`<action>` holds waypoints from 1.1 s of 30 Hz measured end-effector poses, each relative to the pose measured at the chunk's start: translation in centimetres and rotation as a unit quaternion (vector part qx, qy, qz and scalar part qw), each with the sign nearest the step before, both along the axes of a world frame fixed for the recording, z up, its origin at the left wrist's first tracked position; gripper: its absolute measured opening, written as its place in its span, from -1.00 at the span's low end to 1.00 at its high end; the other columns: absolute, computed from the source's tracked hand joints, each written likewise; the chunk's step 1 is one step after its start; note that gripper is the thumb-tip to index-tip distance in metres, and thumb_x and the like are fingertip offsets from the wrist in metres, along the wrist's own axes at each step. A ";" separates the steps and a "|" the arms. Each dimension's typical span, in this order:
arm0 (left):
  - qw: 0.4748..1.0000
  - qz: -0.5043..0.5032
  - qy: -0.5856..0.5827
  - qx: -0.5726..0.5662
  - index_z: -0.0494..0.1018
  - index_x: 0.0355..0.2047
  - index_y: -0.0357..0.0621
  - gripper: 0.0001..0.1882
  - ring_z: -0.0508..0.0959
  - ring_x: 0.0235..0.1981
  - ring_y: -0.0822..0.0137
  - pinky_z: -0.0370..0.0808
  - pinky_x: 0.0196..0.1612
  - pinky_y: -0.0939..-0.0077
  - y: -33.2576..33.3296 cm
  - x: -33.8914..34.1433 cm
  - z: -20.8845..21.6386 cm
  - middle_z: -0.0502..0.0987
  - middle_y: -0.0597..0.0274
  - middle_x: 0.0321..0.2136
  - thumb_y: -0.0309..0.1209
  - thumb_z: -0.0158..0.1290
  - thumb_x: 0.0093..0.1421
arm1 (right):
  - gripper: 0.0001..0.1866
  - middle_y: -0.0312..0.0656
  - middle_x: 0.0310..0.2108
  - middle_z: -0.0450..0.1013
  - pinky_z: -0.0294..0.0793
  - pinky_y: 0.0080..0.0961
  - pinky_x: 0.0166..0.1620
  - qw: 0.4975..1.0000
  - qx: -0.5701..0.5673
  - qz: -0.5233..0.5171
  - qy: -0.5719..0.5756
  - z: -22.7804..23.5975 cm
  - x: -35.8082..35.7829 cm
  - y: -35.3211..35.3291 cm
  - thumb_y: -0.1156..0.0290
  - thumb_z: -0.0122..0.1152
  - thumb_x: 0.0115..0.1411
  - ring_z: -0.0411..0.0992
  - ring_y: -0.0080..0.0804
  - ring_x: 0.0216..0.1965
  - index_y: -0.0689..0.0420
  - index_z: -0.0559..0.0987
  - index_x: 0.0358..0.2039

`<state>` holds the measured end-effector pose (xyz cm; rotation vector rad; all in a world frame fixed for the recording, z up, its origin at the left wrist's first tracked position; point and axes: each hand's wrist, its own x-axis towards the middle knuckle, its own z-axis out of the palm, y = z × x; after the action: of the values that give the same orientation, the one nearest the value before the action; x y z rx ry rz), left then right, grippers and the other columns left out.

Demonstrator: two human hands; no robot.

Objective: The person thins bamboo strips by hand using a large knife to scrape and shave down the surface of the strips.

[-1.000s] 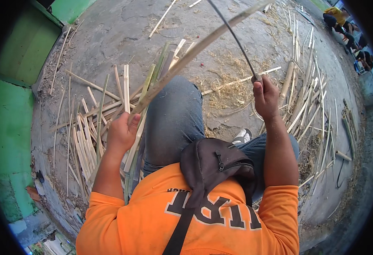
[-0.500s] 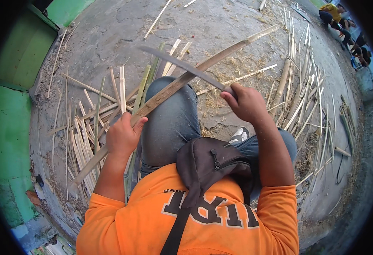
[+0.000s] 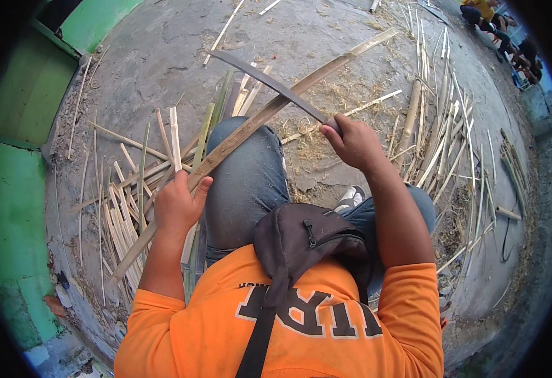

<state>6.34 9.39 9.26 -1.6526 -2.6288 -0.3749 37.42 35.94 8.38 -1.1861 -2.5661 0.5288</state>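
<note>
A long split bamboo strip [image 3: 241, 134] slants from lower left to upper right across my raised left knee. My left hand [image 3: 178, 205] is closed around its lower part, thumb along the top. In my right hand [image 3: 353, 140] is the handle of a machete with a long dark blade [image 3: 269, 83]. The blade lies crosswise over the strip beyond the knee and seems to touch it. Its tip points up and left.
Several split bamboo strips [image 3: 121, 223] are heaped left of my leg. More strips [image 3: 443, 142] and a whole bamboo pole [image 3: 409, 120] lie at right. Shavings [image 3: 326, 60] litter the concrete floor. A green wall [image 3: 11, 208] stands at left; people [image 3: 487, 16] sit far right.
The machete's handle has shifted slightly left and up, with the blade still across the strip. My left hand keeps its hold; the whole view has shifted a little.
</note>
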 end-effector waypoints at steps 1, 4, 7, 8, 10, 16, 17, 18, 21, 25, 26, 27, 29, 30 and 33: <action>1.000 0.007 0.001 -0.017 0.45 -0.37 -0.20 -0.24 0.64 -0.43 -0.28 0.53 -0.41 -0.11 0.1 0.0 0.2 0.59 -0.18 -0.54 0.38 -0.11 0.34 | -0.42 0.08 -0.43 0.58 0.50 0.06 -0.29 1.000 -0.006 -0.003 0.019 -0.4 -0.5 -0.1 -0.24 0.09 0.37 0.56 0.23 -0.34 0.11 0.54 -0.27; 1.000 0.009 -0.001 -0.022 0.45 -0.40 -0.21 -0.22 0.63 -0.44 -0.29 0.53 -0.42 -0.12 0.1 -0.5 0.3 0.58 -0.19 -0.55 0.39 -0.13 0.33 | -0.44 0.07 -0.44 0.58 0.53 0.06 -0.26 0.999 -0.028 -0.003 0.043 -0.9 -1.3 -0.9 -0.23 0.11 0.36 0.57 0.22 -0.34 0.10 0.54 -0.27; 1.000 -0.006 0.006 -0.019 0.45 -0.41 -0.20 -0.21 0.63 -0.44 -0.29 0.53 -0.42 -0.12 -0.2 -1.5 0.4 0.57 -0.17 -0.57 0.40 -0.13 0.33 | -0.47 0.06 -0.46 0.58 0.54 0.05 -0.27 0.999 0.007 0.049 0.001 -0.3 -1.4 -0.7 -0.21 0.13 0.36 0.59 0.18 -0.35 0.07 0.55 -0.25; 1.000 -0.009 0.004 -0.018 0.45 -0.41 -0.20 -0.21 0.63 -0.44 -0.29 0.53 -0.42 -0.12 0.0 -1.5 0.3 0.57 -0.17 -0.57 0.40 -0.13 0.33 | -0.47 0.06 -0.46 0.58 0.54 0.04 -0.27 0.999 -0.005 0.036 0.036 -1.0 -0.7 0.6 -0.20 0.12 0.38 0.58 0.19 -0.35 0.09 0.55 -0.26; 1.000 -0.015 0.014 -0.023 0.46 -0.41 -0.19 -0.22 0.63 -0.44 -0.28 0.53 -0.42 -0.12 0.7 -1.8 0.4 0.58 -0.16 -0.56 0.39 -0.12 0.33 | -0.46 0.08 -0.46 0.58 0.54 0.04 -0.27 0.991 -0.062 -0.057 0.101 -2.0 0.5 2.5 -0.19 0.10 0.40 0.58 0.20 -0.35 0.12 0.55 -0.25; 0.999 -0.014 0.030 -0.035 0.45 -0.41 -0.17 -0.25 0.63 -0.43 -0.28 0.54 -0.42 -0.12 0.6 -2.1 1.1 0.58 -0.14 -0.56 0.38 -0.09 0.32 | -0.46 0.09 -0.43 0.59 0.53 0.05 -0.26 0.997 -0.057 -0.021 0.047 -2.1 -0.6 0.3 -0.19 0.08 0.41 0.58 0.20 -0.35 0.12 0.54 -0.20; 0.999 -0.014 0.030 -0.036 0.45 -0.41 -0.17 -0.25 0.63 -0.43 -0.28 0.54 -0.42 -0.12 0.5 -2.1 1.0 0.58 -0.14 -0.56 0.38 -0.09 0.32 | -0.46 0.07 -0.42 0.60 0.54 0.04 -0.25 0.998 -0.052 0.013 0.045 -2.4 -1.3 -0.6 -0.19 0.08 0.40 0.59 0.17 -0.34 0.11 0.53 -0.19; 0.999 -0.015 0.031 -0.031 0.45 -0.41 -0.17 -0.24 0.63 -0.44 -0.28 0.54 -0.42 -0.12 0.4 -2.1 0.9 0.58 -0.13 -0.56 0.38 -0.09 0.32 | -0.46 0.07 -0.42 0.60 0.54 0.04 -0.25 0.997 -0.054 0.014 0.046 -2.1 -1.3 -0.6 -0.19 0.08 0.40 0.59 0.17 -0.34 0.11 0.53 -0.19; 0.999 -0.020 0.034 -0.016 0.45 -0.42 -0.17 -0.24 0.63 -0.45 -0.27 0.54 -0.42 -0.11 0.3 -2.2 0.2 0.58 -0.13 -0.57 0.39 -0.10 0.32 | -0.46 0.04 -0.43 0.60 0.54 0.02 -0.26 0.999 -0.028 0.015 0.039 -1.2 -0.8 0.5 -0.20 0.10 0.39 0.59 0.16 -0.35 0.10 0.55 -0.22; 0.999 -0.019 0.040 -0.020 0.44 -0.44 -0.17 -0.24 0.62 -0.47 -0.27 0.53 -0.43 -0.10 0.7 -2.3 0.4 0.57 -0.13 -0.59 0.40 -0.10 0.32 | -0.46 0.11 -0.44 0.58 0.54 -0.02 -0.23 0.986 -0.080 -0.105 0.101 -2.7 1.0 3.4 -0.16 0.09 0.42 0.58 0.20 -0.33 0.15 0.57 -0.20; 0.999 -0.018 0.041 -0.019 0.44 -0.44 -0.17 -0.24 0.62 -0.47 -0.27 0.53 -0.43 -0.10 0.8 -2.3 0.6 0.57 -0.13 -0.59 0.40 -0.10 0.32 | -0.46 0.12 -0.43 0.58 0.54 -0.02 -0.23 0.987 -0.084 -0.104 0.089 -2.6 1.0 3.2 -0.15 0.09 0.42 0.58 0.21 -0.32 0.16 0.57 -0.21; 0.999 -0.020 0.044 -0.022 0.43 -0.44 -0.17 -0.23 0.62 -0.48 -0.27 0.53 -0.44 -0.10 1.0 -2.4 0.9 0.56 -0.13 -0.59 0.40 -0.09 0.31 | -0.46 0.13 -0.43 0.58 0.54 -0.01 -0.22 0.988 -0.087 -0.104 0.076 -2.6 1.1 2.9 -0.15 0.09 0.42 0.58 0.21 -0.31 0.16 0.57 -0.21; 0.998 -0.019 0.046 -0.031 0.43 -0.44 -0.17 -0.23 0.62 -0.48 -0.27 0.53 -0.45 -0.09 0.8 -2.2 1.1 0.56 -0.13 -0.60 0.40 -0.09 0.31 | -0.45 0.14 -0.42 0.58 0.54 0.00 -0.22 0.991 -0.095 -0.061 0.067 -2.0 0.1 1.1 -0.16 0.10 0.41 0.58 0.22 -0.31 0.17 0.57 -0.21; 0.998 -0.019 0.052 -0.024 0.43 -0.44 -0.18 -0.23 0.62 -0.48 -0.26 0.53 -0.45 -0.09 0.8 -2.1 1.0 0.56 -0.13 -0.60 0.40 -0.09 0.31 | -0.45 0.14 -0.41 0.58 0.54 0.01 -0.22 0.993 -0.103 -0.021 0.058 -1.5 -0.6 -0.1 -0.16 0.10 0.41 0.58 0.22 -0.31 0.17 0.57 -0.21; 0.998 -0.013 0.059 -0.015 0.42 -0.45 -0.17 -0.22 0.63 -0.48 -0.26 0.53 -0.46 -0.09 0.5 -2.3 0.7 0.56 -0.12 -0.60 0.41 -0.09 0.30 | -0.46 0.12 -0.39 0.59 0.53 0.03 -0.22 0.997 -0.067 0.008 0.023 0.0 -1.1 -0.9 -0.18 0.12 0.39 0.58 0.23 -0.30 0.14 0.57 -0.21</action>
<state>4.04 9.87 9.98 -1.6631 -2.5431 -0.2321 36.28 35.02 8.37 -1.1812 -2.5388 0.7338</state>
